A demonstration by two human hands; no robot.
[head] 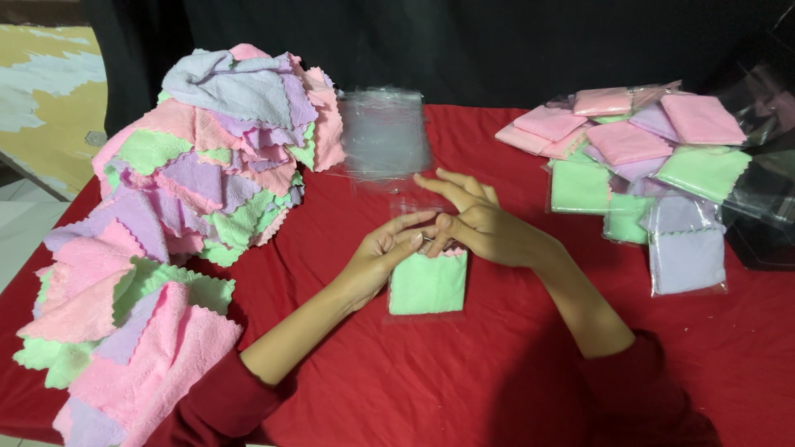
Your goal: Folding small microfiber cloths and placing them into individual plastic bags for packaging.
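Centre frame, left hand (383,255) and right hand (478,225) pinch the bagged green cloth's (428,284) top edge; bare red tablecloth (464,372) below

A red cloth (464,381) covers the surface, wrinkled and running edge to edge. Behind it hangs a black curtain (497,41), dark right across the back. Off to the far left there's a yellow wall (50,108) with pale patches where paint has flaked, and below it a strip of light tiled floor (21,228). Lighting is soft and even.
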